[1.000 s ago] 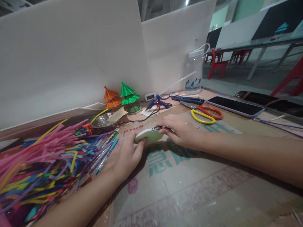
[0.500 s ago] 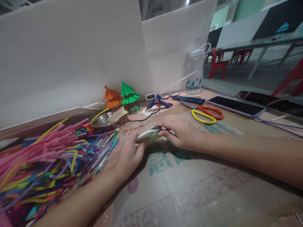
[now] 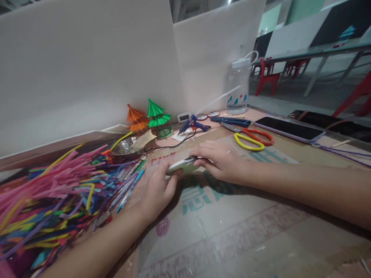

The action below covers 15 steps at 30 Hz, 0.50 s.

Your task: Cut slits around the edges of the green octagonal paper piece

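Note:
A flat pale green piece point(image 3: 183, 166) is held just above the cardboard sheet point(image 3: 232, 227) between both hands. My left hand point(image 3: 158, 189) grips its left end, fingers curled round it. My right hand point(image 3: 222, 159) pinches its right end, where something dark shows at the fingertips; I cannot make out what it is. A pile of coloured pipe cleaners point(image 3: 55, 189) lies to the left of my left hand.
At the back stand an orange paper pagoda point(image 3: 136, 119) and a green paper pagoda point(image 3: 157, 116), a metal bowl point(image 3: 125, 147), a blue glue gun point(image 3: 193, 125), red-and-yellow scissors point(image 3: 251, 139), a phone point(image 3: 288, 129) and a clear bottle point(image 3: 238, 90). White partition boards point(image 3: 87, 69) close off the far side.
The green piece has tilted flatter and my left hand's fingers have closed further round its end. Both hands have stayed in nearly the same place.

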Tool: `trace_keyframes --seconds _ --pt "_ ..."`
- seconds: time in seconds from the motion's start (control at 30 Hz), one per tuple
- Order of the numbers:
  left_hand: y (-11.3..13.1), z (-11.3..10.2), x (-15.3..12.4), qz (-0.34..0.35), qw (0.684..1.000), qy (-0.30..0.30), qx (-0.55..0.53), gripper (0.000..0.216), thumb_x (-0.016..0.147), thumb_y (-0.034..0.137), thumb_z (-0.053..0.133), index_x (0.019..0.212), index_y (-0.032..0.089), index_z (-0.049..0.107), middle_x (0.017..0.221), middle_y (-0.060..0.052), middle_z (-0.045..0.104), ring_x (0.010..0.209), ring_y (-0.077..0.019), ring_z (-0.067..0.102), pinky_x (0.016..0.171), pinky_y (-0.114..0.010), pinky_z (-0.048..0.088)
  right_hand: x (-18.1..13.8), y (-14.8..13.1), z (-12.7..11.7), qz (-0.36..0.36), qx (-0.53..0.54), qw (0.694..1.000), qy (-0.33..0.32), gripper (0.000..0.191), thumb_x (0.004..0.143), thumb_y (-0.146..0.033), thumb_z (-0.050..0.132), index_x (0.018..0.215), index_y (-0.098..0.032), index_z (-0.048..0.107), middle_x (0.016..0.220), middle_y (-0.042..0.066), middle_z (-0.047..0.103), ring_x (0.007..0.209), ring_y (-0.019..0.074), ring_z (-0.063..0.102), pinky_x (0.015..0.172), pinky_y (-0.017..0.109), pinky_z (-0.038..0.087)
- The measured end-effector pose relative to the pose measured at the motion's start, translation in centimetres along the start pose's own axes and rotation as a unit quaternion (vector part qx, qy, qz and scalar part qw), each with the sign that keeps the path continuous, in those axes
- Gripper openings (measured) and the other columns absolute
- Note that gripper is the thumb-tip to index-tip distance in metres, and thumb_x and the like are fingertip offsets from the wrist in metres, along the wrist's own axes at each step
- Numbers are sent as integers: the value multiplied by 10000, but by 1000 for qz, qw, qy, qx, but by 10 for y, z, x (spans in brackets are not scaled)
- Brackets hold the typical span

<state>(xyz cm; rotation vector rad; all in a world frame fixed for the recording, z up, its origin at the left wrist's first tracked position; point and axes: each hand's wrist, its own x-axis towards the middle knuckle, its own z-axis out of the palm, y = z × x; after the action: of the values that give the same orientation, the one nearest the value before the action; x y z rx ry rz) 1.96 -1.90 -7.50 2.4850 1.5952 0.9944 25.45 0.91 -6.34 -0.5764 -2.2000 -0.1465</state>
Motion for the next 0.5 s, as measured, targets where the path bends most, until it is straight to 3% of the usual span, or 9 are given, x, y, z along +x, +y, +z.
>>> trace_keyframes --seconds 0.1,0.33,0.5 --pt "-3 1 -1 -6 1000 1 -1 136 896 322 522 960 230 598 823 -25 653 815 -211 627 718 -302 482 0 -1 0 12 4 1000 -5 250 1027 -279 475 1027 -152 690 854 75 724 800 195 625 704 308 458" --pt "-11 7 0 -45 997 6 -60 176 916 361 556 1038 243 602 943 -58 710 885 -233 664 711 -308 501 -2 8 6 120 40 992 30 255 997 -286 500 1110 -152 685 1038 110 744 936 230 668 811 358 510" --pt "-16 10 0 -47 997 22 -64 183 912 355 567 1061 255 602 993 -68 712 951 -247 671 765 -331 521 -4 7 6 86 39 995 12 251 993 -284 517 1146 -162 674 1035 102 741 962 227 663 833 358 508"
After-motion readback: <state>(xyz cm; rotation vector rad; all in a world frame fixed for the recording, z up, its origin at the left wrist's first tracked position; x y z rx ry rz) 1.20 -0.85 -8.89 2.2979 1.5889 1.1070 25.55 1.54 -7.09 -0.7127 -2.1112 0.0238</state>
